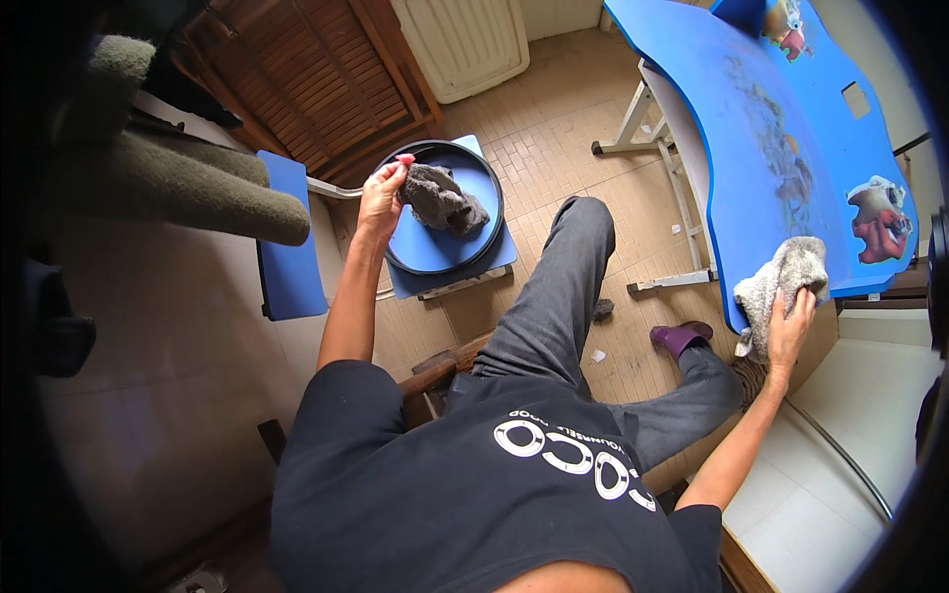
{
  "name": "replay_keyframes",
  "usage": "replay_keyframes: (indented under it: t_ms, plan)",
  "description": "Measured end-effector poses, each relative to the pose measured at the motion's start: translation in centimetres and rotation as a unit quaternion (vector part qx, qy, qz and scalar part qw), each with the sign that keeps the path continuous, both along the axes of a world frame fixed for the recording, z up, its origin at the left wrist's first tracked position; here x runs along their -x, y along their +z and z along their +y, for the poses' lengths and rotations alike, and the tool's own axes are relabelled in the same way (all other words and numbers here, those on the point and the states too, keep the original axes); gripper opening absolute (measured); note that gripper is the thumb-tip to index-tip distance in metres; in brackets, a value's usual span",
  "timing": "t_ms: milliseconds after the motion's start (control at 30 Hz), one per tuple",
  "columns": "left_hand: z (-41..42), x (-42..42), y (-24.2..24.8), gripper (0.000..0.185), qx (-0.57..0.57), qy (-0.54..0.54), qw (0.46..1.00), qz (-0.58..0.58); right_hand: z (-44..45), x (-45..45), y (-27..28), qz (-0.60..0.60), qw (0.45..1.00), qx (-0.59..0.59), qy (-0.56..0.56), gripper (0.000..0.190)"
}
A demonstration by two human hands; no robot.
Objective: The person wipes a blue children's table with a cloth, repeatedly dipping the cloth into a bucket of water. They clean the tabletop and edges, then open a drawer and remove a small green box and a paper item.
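My left hand [382, 193] pinches a dark grey fluffy cloth [443, 201] near its corner. A small pinkish-red piece [405, 159] shows at the fingertips; whether it belongs to the cloth is unclear. The cloth hangs above a round, black-rimmed vessel [501, 211] on a blue chair seat [485, 263]. To the right, my right hand [792, 322] grips a bunched light grey cloth [782, 278] against the near corner of a blue desk top [730, 111]. Dark smudges [778, 148] mark the desk's surface, which also bears cartoon figures.
White metal legs [671, 282] support the desk. A blue chair backrest [285, 282] stands left, beside thick greenish-grey padded bars [215, 193]. Farther off are a wooden louvred door [326, 81] and a cream panel [463, 48]. A dark clump [603, 310] and paper scraps [598, 356] lie on the tiled floor.
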State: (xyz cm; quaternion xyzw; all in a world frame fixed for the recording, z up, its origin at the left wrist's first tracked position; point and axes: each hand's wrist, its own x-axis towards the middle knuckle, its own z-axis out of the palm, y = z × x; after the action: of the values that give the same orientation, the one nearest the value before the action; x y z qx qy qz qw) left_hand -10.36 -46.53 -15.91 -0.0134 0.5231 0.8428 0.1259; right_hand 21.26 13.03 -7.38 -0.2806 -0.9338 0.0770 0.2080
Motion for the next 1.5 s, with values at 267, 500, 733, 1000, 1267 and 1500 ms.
replay_keyframes:
  t_ms: [267, 500, 733, 1000, 1267, 1500]
  plan:
    - [7.6, -4.6, 9.2, 0.009, 0.119, -0.101, 0.97, 0.186, -8.9, 2.5, 13.4, 0.21, 0.975, -0.062, 0.029, 0.02]
    - [13.3, -8.5, 12.1, 0.009, 0.147, -0.239, 0.941, 0.187, -25.4, 12.4, 7.8, 0.102, 0.815, 0.403, 0.403, 0.042]
    - [13.8, -10.1, 12.0, 0.018, 0.267, -0.266, 0.891, 0.252, -25.9, 13.2, 4.1, 0.185, 0.798, 0.479, 0.316, 0.008]
    - [13.9, -7.8, 10.2, 0.034, 0.323, -0.339, 0.849, 0.244, -13.2, -2.4, 3.7, 0.36, 0.684, 0.626, 0.1, 0.008]
    - [19.4, 1.2, 2.3, 0.036, 0.316, -0.462, 0.827, 0.051, -11.6, -31.5, -1.6, 0.418, 0.818, 0.306, -0.252, 0.012]
    - [31.0, -8.4, -4.1, 0.04, 0.385, -0.553, 0.739, 0.009, -26.5, -47.3, -14.8, 0.319, 0.581, 0.66, -0.355, 0.023]
